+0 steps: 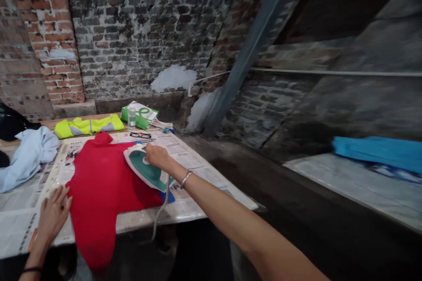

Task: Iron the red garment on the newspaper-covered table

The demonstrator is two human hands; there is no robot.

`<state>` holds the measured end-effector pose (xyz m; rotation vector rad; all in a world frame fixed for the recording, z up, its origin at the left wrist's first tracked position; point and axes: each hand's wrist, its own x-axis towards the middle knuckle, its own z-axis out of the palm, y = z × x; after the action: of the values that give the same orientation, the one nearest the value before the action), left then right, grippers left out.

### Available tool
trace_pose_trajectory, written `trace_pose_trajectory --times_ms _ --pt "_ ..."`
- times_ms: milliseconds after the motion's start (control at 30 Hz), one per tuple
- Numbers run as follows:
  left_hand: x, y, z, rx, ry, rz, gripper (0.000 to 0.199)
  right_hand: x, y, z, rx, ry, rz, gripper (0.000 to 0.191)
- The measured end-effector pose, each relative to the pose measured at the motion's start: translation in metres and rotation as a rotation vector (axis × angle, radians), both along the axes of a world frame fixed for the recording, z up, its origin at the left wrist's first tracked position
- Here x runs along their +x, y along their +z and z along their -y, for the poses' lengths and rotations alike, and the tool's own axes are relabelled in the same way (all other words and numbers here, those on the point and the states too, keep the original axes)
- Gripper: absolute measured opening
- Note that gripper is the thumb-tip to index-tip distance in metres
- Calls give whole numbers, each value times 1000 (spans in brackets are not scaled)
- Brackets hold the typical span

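A red garment (99, 180) lies spread on the newspaper-covered table (204, 180), one part hanging over the front edge. My right hand (157, 157) is closed around the handle of a green and white clothes iron (145, 169). The iron is over the right part of the garment, tilted so its top faces me; whether its soleplate touches the cloth I cannot tell. A pale cord (157, 217) runs from it down past the table's front edge. My left hand (54, 211) rests at the garment's left edge with its fingers spread. Blue cloth (169, 196) shows beneath the red at the right.
Behind the garment are a yellow reflective vest (89, 125), a clear bottle (131, 117), a green and white bag (145, 114) and eyeglasses (140, 135). Light blue cloth (36, 151) lies at left. Another surface (346, 184) at right holds bright blue fabric (379, 151). A metal beam (247, 48) slants behind.
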<state>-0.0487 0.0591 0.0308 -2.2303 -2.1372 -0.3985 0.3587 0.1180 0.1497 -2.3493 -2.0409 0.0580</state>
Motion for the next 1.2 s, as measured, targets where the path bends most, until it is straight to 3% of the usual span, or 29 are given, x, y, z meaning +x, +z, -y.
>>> trace_pose_trajectory --times_ms 200,333,467,700,833,933,1200 --pt "1 -1 5 20 3 -6 49 -3 10 -56 15 -29 -12 46" --pt "3 0 7 16 3 6 49 -5 18 -67 -49 5 -26 49" --pt "4 1 6 23 0 21 50 -1 18 -46 -154 40 -38 44" --pt "4 0 7 25 -23 35 50 -6 7 28 -205 10 -68 41" --pt "6 -2 9 32 -16 31 49 -11 0 39 -170 -27 -80 43" --pt "7 -3 10 41 -18 38 48 -13 0 23 -167 -45 -71 41" --pt "7 -5 13 43 -10 57 46 -30 13 -52 -165 38 -82 37"
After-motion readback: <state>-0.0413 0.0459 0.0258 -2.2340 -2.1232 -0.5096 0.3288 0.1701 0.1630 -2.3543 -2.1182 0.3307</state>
